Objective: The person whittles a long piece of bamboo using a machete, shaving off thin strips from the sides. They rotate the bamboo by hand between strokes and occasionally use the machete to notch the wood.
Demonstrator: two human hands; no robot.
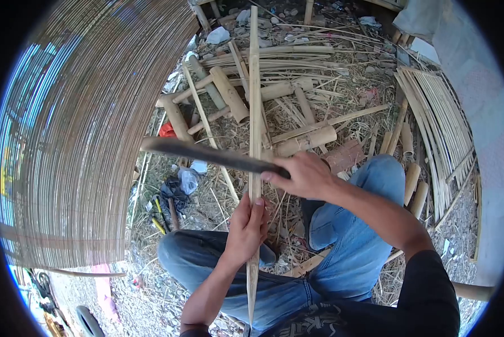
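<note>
My left hand [247,224] is wrapped round a long, pale bamboo strip [255,106], thumb lying along its face. The strip runs from between my legs away toward the rubble at the top of the view, narrowing to a point at its near end. In my right hand [305,175] is the handle of a machete [207,154], its dark blade reaching left across the strip, just beyond my left hand. The far end of the blade is blurred. My legs in blue jeans [347,247] are bent on either side of the strip.
Cut bamboo tubes [229,94] and split strips lie over the littered ground ahead. A slatted bamboo screen [89,129] hangs at left. Stacked bamboo slats [437,129] lean at right. A yellow-handled tool [160,216] and a black plastic bag [175,190] lie by my left knee.
</note>
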